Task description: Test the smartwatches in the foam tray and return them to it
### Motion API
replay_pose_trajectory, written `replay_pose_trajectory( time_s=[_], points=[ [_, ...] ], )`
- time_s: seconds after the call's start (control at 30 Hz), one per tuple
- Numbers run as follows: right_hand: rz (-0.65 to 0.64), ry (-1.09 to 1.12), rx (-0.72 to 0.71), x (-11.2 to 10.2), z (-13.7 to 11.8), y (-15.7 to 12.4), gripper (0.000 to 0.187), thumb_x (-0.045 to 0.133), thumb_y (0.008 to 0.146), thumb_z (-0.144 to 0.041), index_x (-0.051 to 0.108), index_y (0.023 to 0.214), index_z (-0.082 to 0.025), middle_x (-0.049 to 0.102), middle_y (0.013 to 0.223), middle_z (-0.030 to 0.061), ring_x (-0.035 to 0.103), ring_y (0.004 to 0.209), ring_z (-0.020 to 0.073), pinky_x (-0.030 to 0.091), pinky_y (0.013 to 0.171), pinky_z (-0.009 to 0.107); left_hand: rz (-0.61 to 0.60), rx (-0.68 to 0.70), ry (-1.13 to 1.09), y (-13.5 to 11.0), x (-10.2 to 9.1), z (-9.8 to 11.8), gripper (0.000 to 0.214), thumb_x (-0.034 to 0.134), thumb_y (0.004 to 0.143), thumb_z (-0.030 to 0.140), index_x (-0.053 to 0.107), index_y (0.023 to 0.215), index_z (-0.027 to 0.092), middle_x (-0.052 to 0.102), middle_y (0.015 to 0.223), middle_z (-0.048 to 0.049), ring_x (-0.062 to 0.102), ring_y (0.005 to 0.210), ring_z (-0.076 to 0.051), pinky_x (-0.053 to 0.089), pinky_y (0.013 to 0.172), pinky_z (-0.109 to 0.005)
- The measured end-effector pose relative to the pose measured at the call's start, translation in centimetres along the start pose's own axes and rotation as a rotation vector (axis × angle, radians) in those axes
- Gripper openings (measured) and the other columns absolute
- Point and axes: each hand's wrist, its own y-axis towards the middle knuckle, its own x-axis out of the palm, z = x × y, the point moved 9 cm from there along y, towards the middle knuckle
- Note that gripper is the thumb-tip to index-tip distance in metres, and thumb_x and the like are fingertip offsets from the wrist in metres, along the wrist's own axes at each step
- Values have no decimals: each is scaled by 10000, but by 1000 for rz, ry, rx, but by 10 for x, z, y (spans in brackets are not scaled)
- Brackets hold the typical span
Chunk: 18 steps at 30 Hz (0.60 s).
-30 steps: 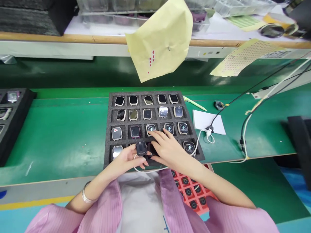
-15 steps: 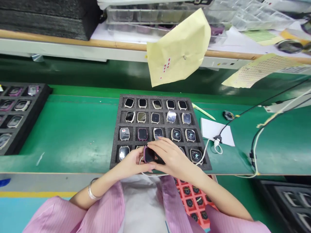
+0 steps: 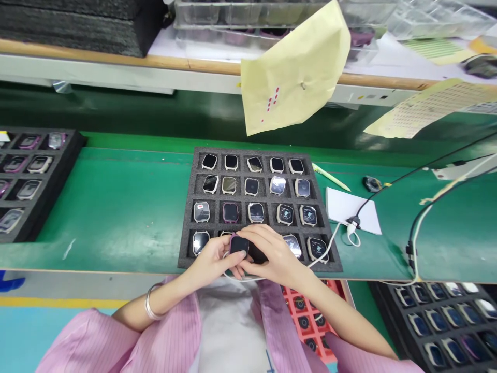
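Note:
A black foam tray (image 3: 188, 207) with several smartwatch bodies in its pockets lies on the green bench in front of me. Both hands meet over its near row. My left hand (image 3: 212, 260) is closed on a purple-rimmed watch body (image 3: 238, 244), fingers under and beside it. My right hand (image 3: 272, 256) grips the same watch from the right, its fingers curled over a dark part. A white cable (image 3: 330, 239) runs from under my hands to a plug near the white paper (image 3: 351, 210).
Another foam tray of watches (image 3: 27, 176) sits at the far left, a third (image 3: 438, 316) at the lower right. A red tray (image 3: 310, 311) is under the bench edge. A yellow envelope (image 3: 295, 72) hangs from the shelf. Black and white cables (image 3: 419, 223) cross the right side.
The view shifted slightly, showing the lower right tray more. My hands drew closer together round the watch body, which now shows its dark screen with purple rim.

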Motion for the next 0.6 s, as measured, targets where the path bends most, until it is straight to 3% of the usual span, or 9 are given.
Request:
replay_pose_trajectory(
  time_s=[0.3, 0.6],
  points=[
    [3, 58, 2, -1, -1, -1, 422, 685, 791, -195, 549, 1189, -175, 644, 1047, 102, 605, 965, 250, 518, 863, 420, -27, -18, 31, -3, 2, -2, 352, 686, 816, 443, 589, 902, 116, 636, 596, -15, 629, 464, -149, 504, 447, -219],
    [-1, 38, -5, -3, -4, -2, 363, 670, 838, -258, 556, 1169, -160, 654, 1034, 101, 615, 960, 248, 516, 864, 428, -55, -29, 43, -2, 4, -4, 344, 659, 840, 424, 559, 925, 106, 612, 628, 1, 585, 435, -111, 475, 414, -193]
  ],
)
